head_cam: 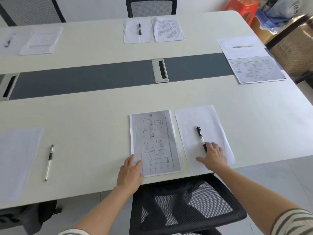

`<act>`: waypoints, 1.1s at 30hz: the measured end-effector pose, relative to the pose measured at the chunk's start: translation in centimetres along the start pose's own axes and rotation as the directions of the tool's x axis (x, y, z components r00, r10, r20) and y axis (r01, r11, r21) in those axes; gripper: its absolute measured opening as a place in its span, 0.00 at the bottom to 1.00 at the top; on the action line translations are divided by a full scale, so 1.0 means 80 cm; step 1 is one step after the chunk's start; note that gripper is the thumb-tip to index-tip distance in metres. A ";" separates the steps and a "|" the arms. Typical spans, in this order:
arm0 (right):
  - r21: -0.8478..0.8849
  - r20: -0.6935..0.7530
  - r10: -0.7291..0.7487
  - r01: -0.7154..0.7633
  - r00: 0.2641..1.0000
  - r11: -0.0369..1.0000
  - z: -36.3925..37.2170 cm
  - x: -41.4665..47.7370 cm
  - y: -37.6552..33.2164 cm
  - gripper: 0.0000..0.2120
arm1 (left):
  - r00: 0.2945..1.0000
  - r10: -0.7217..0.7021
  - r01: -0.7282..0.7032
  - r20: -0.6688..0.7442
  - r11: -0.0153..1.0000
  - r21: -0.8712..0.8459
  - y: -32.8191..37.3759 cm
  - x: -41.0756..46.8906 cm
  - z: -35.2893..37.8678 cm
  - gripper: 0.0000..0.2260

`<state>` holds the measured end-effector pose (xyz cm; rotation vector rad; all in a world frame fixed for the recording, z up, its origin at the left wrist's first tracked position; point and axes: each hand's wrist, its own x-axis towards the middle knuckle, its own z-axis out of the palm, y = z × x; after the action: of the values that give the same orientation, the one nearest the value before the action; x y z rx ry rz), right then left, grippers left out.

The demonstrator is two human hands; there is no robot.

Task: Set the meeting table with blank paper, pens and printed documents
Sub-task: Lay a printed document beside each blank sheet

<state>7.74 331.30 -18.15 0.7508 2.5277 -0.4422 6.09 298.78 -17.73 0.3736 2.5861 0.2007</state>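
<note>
At the near table edge lies a printed document (155, 138) with diagrams. My left hand (130, 172) rests flat on its lower left corner, fingers spread. Right of it lies a blank sheet (208, 122) with a black and clear pen (200, 135) on it. My right hand (214, 156) lies on that sheet, fingertips touching the pen's lower end. Further left on the near side, a blank sheet (17, 155) lies beside a pen (49, 162).
The white table (84, 116) has a grey centre strip with a cable port (160, 70). Paper, pen and document sets lie at the far middle (152, 30), far left (40, 40) and right end (250, 60). A mesh chair (186, 200) stands under my arms; other chairs ring the table.
</note>
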 end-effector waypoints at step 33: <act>0.528 -0.041 -0.408 0.366 0.912 0.766 -0.035 -0.165 -0.017 0.05 | 0.926 -0.377 0.144 -0.006 0.367 -0.919 0.041 -0.193 -0.031 0.06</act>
<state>15.81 325.73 -8.79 0.3580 2.4983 -1.3260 18.38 297.07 -7.65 -0.5205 2.2197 1.5397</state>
